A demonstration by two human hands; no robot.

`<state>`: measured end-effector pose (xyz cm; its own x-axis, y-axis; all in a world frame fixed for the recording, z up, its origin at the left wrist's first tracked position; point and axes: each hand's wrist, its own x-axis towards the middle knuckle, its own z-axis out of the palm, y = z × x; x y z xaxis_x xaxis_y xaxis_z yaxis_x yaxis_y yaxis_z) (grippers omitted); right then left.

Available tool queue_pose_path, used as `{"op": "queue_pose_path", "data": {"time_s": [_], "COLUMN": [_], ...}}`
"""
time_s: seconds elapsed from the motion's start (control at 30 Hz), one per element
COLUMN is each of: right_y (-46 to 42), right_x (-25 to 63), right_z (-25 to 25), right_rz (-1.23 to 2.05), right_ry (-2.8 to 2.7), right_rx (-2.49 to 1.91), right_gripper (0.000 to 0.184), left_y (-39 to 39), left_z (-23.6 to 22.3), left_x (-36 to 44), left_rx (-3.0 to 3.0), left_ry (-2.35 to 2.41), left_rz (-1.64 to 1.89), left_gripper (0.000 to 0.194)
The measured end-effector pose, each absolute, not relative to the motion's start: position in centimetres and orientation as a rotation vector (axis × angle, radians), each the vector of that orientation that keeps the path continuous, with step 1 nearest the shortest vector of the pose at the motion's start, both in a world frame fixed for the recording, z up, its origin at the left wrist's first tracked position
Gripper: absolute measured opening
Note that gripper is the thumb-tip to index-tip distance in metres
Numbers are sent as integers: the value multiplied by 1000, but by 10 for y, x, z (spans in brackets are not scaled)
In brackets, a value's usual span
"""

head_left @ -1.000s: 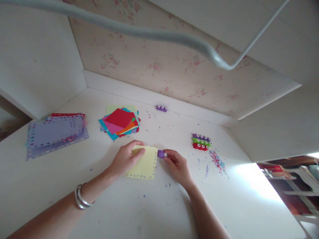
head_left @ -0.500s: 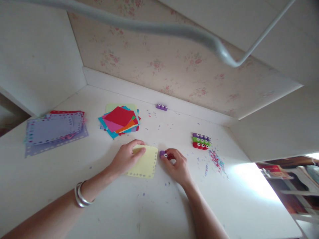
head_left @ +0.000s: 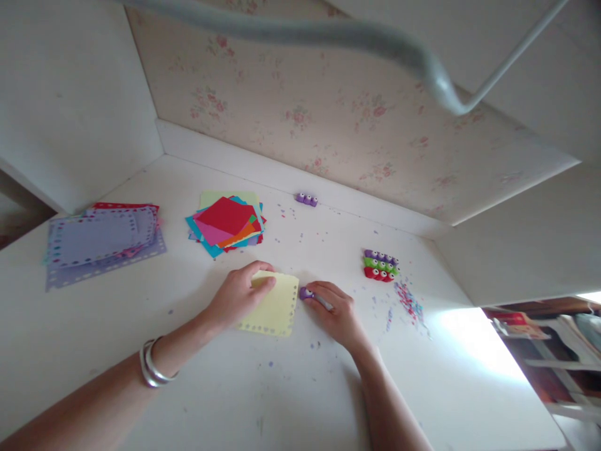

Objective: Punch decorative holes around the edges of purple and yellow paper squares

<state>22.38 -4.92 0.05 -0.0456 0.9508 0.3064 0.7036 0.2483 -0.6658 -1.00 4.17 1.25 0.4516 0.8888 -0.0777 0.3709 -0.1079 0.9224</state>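
Note:
A pale yellow sheet of paper (head_left: 280,307) lies on the white table, with punched holes along its right and lower edges. My left hand (head_left: 244,291) grips its upper left part, thumb on top and fingers at the far edge. Just right of the sheet, my right hand (head_left: 334,311) is closed on a small purple craft punch (head_left: 306,293), thumb and fingers around it. A narrow gap shows between the punch and the sheet's right edge.
Several coloured paper pieces (head_left: 225,219) lie piled at the back left, beside hole-edged purple sheets (head_left: 94,241). Rows of purple, green and red punches (head_left: 380,265) stand at right, near scattered paper bits (head_left: 409,302). More purple punches (head_left: 307,199) stand by the wall. A pale cable (head_left: 328,34) crosses overhead.
The fingers of my right hand have straightened and flattened over the purple craft punch. My left hand and the yellow sheet stay nearly in place; the view has shifted slightly.

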Motion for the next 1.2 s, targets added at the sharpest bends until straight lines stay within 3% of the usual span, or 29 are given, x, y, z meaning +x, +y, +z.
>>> {"op": "queue_pose_path", "data": {"time_s": [0.23, 1.2], "right_y": [-48, -50], "right_x": [208, 202], "right_z": [-6, -6], "right_rz": [516, 282], "right_ry": [-1400, -1653], "right_rx": [-1466, -1560], "right_gripper": [17, 15], "left_y": [40, 39], "left_z": [12, 10], "left_x": [-9, -8], "left_rx": [1673, 1731], "left_ry": [1093, 1119], "left_rz": [635, 655], "left_gripper": [28, 27]}}
